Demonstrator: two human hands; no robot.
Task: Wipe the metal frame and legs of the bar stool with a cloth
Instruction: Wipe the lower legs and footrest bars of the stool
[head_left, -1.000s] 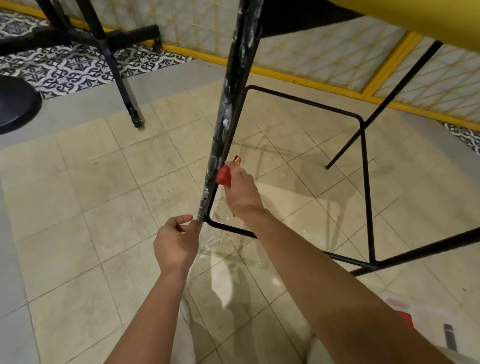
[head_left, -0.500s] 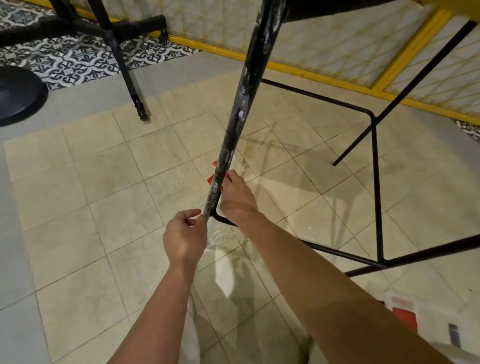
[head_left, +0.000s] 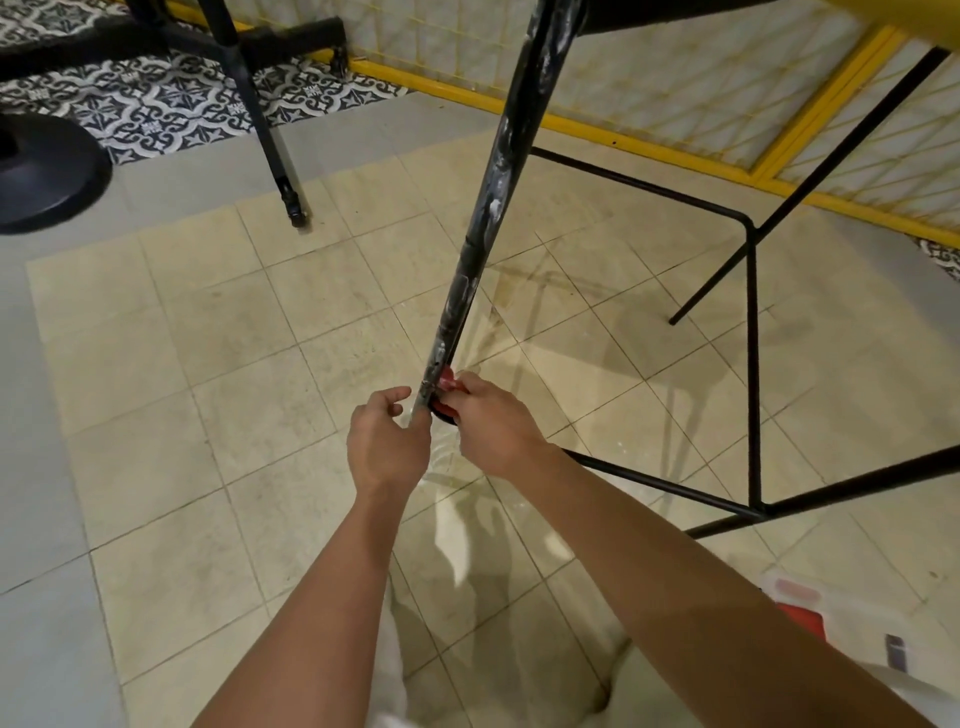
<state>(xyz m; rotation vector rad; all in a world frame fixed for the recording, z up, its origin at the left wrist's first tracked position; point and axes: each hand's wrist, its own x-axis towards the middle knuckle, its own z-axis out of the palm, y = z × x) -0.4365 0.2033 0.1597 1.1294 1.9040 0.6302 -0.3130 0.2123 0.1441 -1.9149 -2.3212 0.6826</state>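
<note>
View from the person's head, looking down at a black metal bar stool on a beige tiled floor (head_left: 234, 338). The stool's near leg (head_left: 493, 182), smeared with white streaks, is slanting down the middle of the picture to both hands.

The right hand (head_left: 493, 421) is gripping a red cloth (head_left: 445, 385), fingers curled round it, and pressing it to the bottom of that leg, right where the footrest rail (head_left: 649, 478) is joining it. A second ago this hand and cloth were sitting higher on the leg, above the joint; they have been sliding downward since.

The left hand (head_left: 389, 441) is staying just beside it, fingers and thumb curled, pinching the leg's lower end to steady it.

Judging from this, one downward wiping stroke is ending at the joint. The white streaks higher up, the footrest rails and the far legs are looking not yet wiped, so most of the task is remaining.
</note>
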